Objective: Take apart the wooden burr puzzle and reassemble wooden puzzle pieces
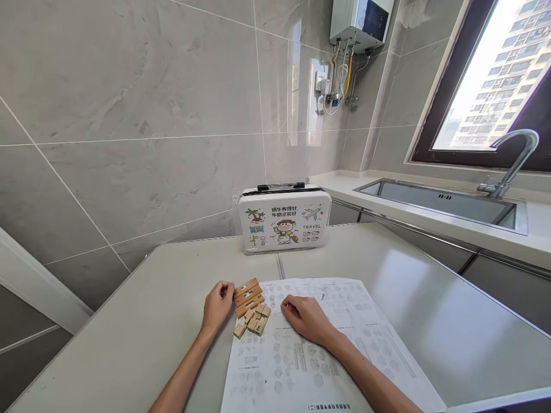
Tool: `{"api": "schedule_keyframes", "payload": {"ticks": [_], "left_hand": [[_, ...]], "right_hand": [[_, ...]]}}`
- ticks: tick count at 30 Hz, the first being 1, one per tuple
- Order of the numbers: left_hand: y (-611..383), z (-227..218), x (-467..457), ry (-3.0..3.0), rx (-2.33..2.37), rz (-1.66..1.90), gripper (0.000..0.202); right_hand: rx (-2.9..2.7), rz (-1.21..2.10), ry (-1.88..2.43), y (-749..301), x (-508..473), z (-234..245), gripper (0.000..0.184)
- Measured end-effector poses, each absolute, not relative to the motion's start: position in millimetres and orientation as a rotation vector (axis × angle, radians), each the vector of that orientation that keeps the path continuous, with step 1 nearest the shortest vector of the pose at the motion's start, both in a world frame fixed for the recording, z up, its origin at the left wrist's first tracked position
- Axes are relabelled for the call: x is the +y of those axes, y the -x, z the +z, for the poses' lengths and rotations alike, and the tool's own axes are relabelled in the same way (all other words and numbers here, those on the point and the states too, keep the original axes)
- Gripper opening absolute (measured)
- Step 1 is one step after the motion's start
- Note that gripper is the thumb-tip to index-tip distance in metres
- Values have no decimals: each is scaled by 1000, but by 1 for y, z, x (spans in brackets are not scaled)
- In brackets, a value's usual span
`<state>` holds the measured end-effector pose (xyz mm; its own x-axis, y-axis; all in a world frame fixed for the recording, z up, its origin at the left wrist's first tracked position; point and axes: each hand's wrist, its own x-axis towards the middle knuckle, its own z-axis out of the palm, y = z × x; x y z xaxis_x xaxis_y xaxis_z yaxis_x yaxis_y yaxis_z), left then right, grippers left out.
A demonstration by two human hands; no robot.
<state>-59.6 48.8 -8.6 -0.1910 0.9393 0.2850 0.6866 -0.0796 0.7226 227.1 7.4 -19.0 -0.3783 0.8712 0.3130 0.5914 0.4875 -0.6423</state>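
Observation:
My left hand [218, 307] rests on the table at the left edge of a large printed sheet. Its fingers are loosely curled, with the fingertips against or very near the left ends of several slotted wooden strips [248, 297]. I see nothing held in it. Just below the strips lies a cluster of small light wooden blocks [255, 320], one marked with a "3". To the right, my right hand [305, 316] lies on the printed paper [284, 361], fingers curled in and no object visible in them. A gap of paper separates it from the wooden pieces.
A white cartoon-printed case [284, 221] with a black handle stands upright at the table's back. Along the right runs a counter with a sink [434, 201] and a faucet [512, 163]. A tiled wall [172, 115] rises behind the pale table [129, 344].

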Motion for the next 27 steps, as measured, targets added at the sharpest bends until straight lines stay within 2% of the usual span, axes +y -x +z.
{"api": "schedule_keyframes", "payload": {"ticks": [18,27], "left_hand": [[58,-11,47,-1974,1864,1108,30],[61,-5,38,-2272,1697,869,29]], "right_hand": [[-2111,580,1196,-226,8,-22,22],[-2110,573,1182,-225,9,-21,20]]}}
